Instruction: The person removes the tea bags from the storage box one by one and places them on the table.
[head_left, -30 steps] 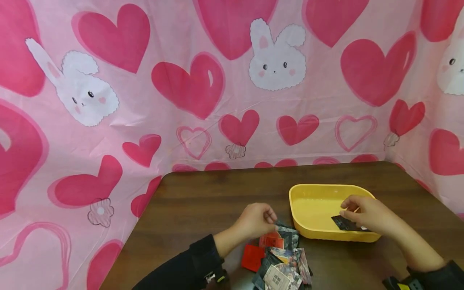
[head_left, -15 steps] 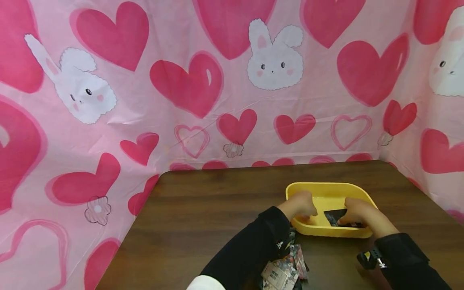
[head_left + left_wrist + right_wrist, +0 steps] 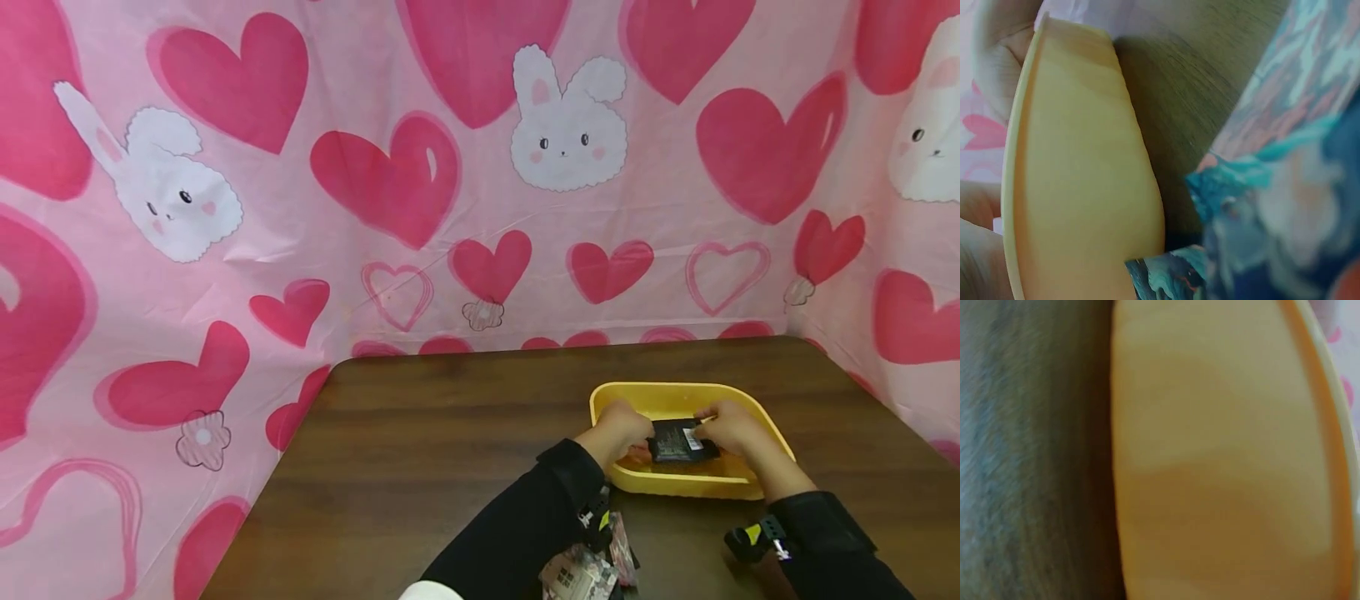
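A black printed packet (image 3: pixel 681 442) with small pale print and a white label is held low over the inside of a yellow tray (image 3: pixel 675 485). My left hand (image 3: pixel 621 429) holds its left end, fingertips partly hidden. At its upper right edge, my right hand (image 3: pixel 733 429) pinches it. In the left wrist view, part of a hand (image 3: pixel 982 265) shows past the rim of the tray (image 3: pixel 1085 162). The right wrist view is filled mostly by the outer wall of the tray (image 3: pixel 1222 425), the fingers hidden behind it.
Several colourful printed cards or packets (image 3: pixel 577 575) lie in a pile on the brown wooden table (image 3: pixel 450 417), partly under my left forearm. Some of these printed cards (image 3: pixel 1279 187) lie near the tray in the left wrist view. A pink heart-patterned cloth (image 3: pixel 480 208) hangs behind.
My left hand has come from the pile on the table into the tray. The right hand has lifted the black packet from the tray's floor and brought it left, to the left hand.
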### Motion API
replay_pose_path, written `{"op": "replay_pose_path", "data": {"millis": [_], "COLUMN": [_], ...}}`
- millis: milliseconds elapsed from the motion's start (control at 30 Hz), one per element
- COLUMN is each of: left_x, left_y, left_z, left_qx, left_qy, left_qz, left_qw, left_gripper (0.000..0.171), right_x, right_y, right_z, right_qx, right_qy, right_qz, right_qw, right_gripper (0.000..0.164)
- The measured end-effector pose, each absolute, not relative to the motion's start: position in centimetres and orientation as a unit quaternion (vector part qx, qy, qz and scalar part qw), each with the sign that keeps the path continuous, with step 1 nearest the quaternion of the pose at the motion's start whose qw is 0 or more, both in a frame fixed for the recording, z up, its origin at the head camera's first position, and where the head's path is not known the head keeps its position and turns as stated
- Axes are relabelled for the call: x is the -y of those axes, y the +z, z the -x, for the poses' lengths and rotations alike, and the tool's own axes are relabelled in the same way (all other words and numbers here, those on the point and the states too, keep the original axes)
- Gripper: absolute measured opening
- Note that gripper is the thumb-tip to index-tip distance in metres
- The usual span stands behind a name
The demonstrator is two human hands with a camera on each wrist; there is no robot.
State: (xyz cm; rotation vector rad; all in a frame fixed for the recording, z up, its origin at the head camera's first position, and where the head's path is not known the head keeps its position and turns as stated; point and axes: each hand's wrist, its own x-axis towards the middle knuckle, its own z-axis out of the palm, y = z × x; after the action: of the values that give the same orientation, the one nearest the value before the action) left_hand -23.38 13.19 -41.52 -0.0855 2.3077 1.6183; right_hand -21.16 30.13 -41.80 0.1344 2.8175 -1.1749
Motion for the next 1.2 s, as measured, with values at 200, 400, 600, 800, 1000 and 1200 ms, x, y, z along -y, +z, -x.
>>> {"op": "replay_pose_path", "data": {"millis": [200,400,600,800,1000,1200], "left_x": [-12.3,-9.1,-3.7,1.0,3.6,5.1], "left_y": [-40.1,-38.9,-39.2,-40.9,-43.5,-44.1], "left_z": [23.0,22.0,19.8,16.9,15.1,14.8], "left_qx": [-0.752,-0.713,-0.712,-0.71,-0.711,-0.718], "left_qy": [0.649,0.687,0.671,0.642,0.637,0.617], "left_qz": [0.021,-0.02,-0.065,-0.09,-0.09,-0.104], "left_qw": [0.114,0.138,0.197,0.274,0.285,0.304], "left_gripper": [0.014,0.006,0.011,0.016,0.021,0.015], "right_x": [-30.0,-28.6,-25.9,-23.2,-20.7,-19.7], "right_y": [-40.3,-39.4,-39.6,-41.3,-43.6,-45.2], "right_z": [20.1,18.3,15.4,13.2,12.2,12.3], "right_qx": [-0.885,-0.85,-0.811,-0.768,-0.76,-0.747], "right_qy": [-0.464,-0.526,-0.575,-0.601,-0.596,-0.597], "right_qz": [-0.031,-0.006,0.062,0.157,0.161,0.17], "right_qw": [0.029,0.027,0.082,0.157,0.203,0.238], "right_gripper": [0.041,0.035,0.033,0.026,0.016,0.017]}}
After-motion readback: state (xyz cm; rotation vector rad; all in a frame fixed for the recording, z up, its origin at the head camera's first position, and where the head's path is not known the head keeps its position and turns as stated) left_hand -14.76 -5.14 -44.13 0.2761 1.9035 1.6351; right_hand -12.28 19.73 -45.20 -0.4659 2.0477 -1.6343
